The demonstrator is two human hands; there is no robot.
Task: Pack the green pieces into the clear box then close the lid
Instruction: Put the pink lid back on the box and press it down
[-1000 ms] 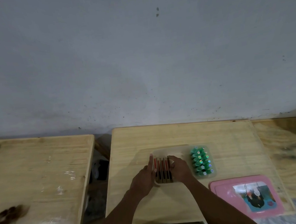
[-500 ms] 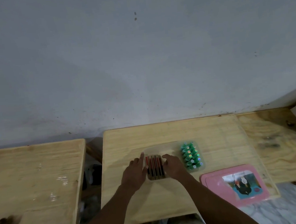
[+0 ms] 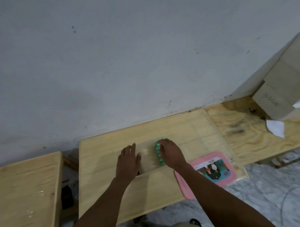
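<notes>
The clear box [image 3: 147, 158] lies flat in the middle of the centre wooden table [image 3: 183, 128], blurred and hard to make out. A row of green pieces [image 3: 157, 154] shows along its right part. My right hand [image 3: 170, 152] lies over the green pieces, fingers curled on their far end, hiding most of them. My left hand [image 3: 128, 159] rests flat on the box's left part, fingers spread, covering what lies under it. No separate lid can be told apart.
A pink board with a picture [image 3: 209, 171] lies at the table's front right corner, close to my right forearm. A cardboard box [image 3: 283, 93] and white paper [image 3: 275, 128] sit on the right table. Another wooden table [image 3: 24, 189] stands left, across a gap.
My right hand has moved right, from beside the red and dark pieces onto the green pieces. My left hand now covers the red and dark pieces. The view has swung right and tilted.
</notes>
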